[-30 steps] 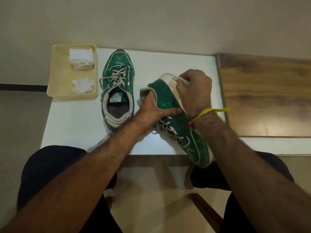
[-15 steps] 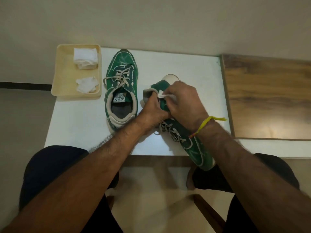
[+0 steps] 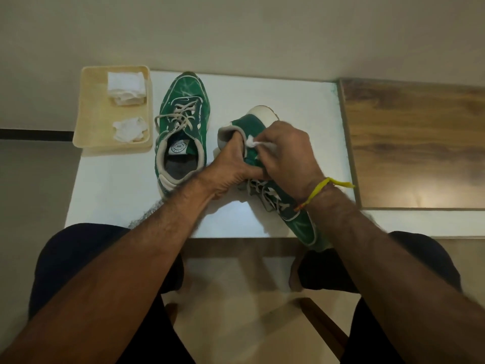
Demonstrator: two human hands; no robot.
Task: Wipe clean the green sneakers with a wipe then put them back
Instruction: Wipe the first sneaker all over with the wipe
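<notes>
Two green sneakers with white soles and beige laces are on the white table (image 3: 296, 101). One sneaker (image 3: 183, 119) stands upright at the left, toe pointing away. The other sneaker (image 3: 301, 222) lies tilted on its side, heel away from me, toe over the table's near edge. My left hand (image 3: 231, 166) grips this tilted sneaker at its collar, fingers inside the opening. My right hand (image 3: 288, 156) pinches a small white wipe (image 3: 252, 141) and presses it on the green side near the heel.
A cream tray (image 3: 90, 111) at the table's far left holds a folded stack of wipes (image 3: 126, 86) and a crumpled wipe (image 3: 130, 130). A wooden surface (image 3: 414, 143) adjoins the table on the right. My knees lie under the near edge.
My right hand with the wipe slid from the white heel sole down onto the green side, toward my left hand. The held sneaker tipped slightly; the other sneaker stayed put.
</notes>
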